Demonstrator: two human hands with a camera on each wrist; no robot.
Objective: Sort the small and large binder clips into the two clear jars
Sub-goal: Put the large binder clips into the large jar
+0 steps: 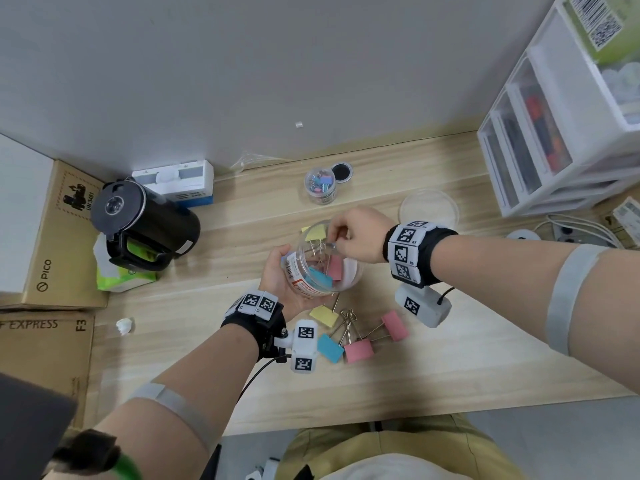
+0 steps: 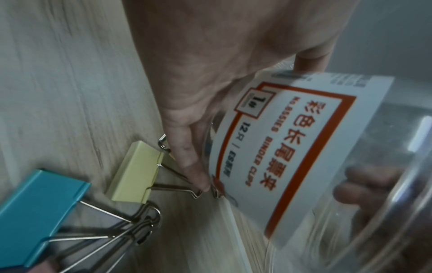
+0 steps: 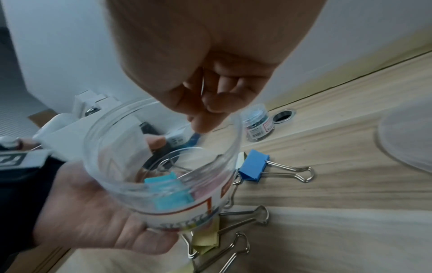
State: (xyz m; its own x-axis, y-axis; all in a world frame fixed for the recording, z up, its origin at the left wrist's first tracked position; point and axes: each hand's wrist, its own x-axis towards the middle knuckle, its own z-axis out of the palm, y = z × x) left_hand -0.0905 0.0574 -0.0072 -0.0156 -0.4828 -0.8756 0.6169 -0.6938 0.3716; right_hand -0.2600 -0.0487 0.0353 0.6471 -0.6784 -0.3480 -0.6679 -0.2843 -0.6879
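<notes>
left hand (image 1: 277, 277) cups tilted clear large jar (image 1: 325, 261), red-framed label, blue and pink clips inside | right hand (image 1: 356, 233) at jar mouth, fingers curled; grasp cannot be told | loose large clips (image 1: 356, 336) at jar's 6 o'clock | small-clip jar (image 1: 320, 187) at 12

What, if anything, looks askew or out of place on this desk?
The large clear jar is tilted, cupped in the left hand rather than standing. Its lid lies apart on the desk, and several large binder clips lie loose beside the jar. That fits sorting in progress; nothing looks spilled or damaged.
</notes>
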